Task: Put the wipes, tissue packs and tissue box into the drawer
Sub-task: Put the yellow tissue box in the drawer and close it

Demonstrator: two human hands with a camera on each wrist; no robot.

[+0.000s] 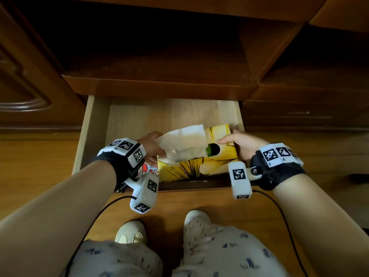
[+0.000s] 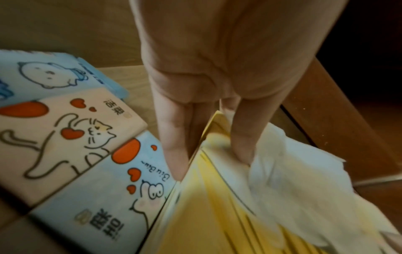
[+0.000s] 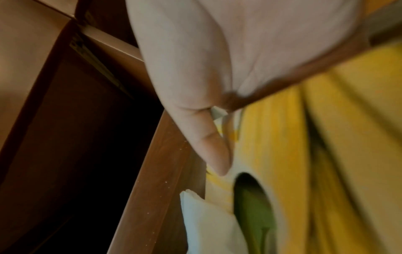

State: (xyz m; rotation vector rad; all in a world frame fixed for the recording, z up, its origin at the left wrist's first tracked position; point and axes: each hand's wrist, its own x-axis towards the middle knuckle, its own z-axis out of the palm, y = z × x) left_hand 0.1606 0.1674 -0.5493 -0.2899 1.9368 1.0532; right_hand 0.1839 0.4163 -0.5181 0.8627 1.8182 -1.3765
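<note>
A yellow tissue box (image 1: 187, 169) with a white tissue (image 1: 185, 142) sticking out of its top sits low in the front right of the open drawer (image 1: 93, 126). My left hand (image 1: 151, 144) grips its left end, fingers (image 2: 174, 146) straddling the box's edge (image 2: 195, 214) beside the tissue (image 2: 293, 180). My right hand (image 1: 241, 144) grips the right end, thumb (image 3: 208, 146) on the box top (image 3: 326, 154) next to the oval opening (image 3: 250, 197). Printed tissue packs lie at the drawer's front left: a peach cat pack (image 2: 65, 137), a blue heart pack (image 2: 104, 197) and another blue pack (image 2: 43, 73).
A dark wooden shelf (image 1: 159, 86) overhangs the back of the drawer, and a carved cabinet door (image 1: 24, 86) stands to the left. Bare drawer floor (image 1: 159, 114) shows behind the box. My feet in pale slippers (image 1: 131, 230) and black cables (image 1: 279, 212) are on the wooden floor.
</note>
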